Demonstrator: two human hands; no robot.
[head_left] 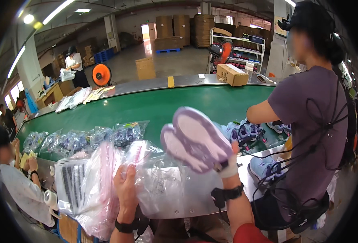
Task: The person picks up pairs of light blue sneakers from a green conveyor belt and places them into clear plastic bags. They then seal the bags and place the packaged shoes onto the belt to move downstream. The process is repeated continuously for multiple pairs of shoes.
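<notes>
My right hand (229, 167) grips a pair of sneakers (198, 135), raised over the metal table edge with their pale pink and lilac soles toward me. The hand is mostly hidden behind them. To the left, my left hand (126, 188) pinches the edge of a clear plastic bag (159, 188), which hangs between the two hands. The sneakers are outside this bag, close to its upper right. Beside my left hand lies a stack of clear bags with pink edges (102, 178).
Bagged shoes (75, 139) line the near side of the green conveyor belt (154, 101). At right, a co-worker (314, 117) reaches toward unbagged shoes (243, 131); a light blue shoe (262, 168) sits nearby. Another person (23, 190) works at left. A cardboard box (232, 75) stands across the belt.
</notes>
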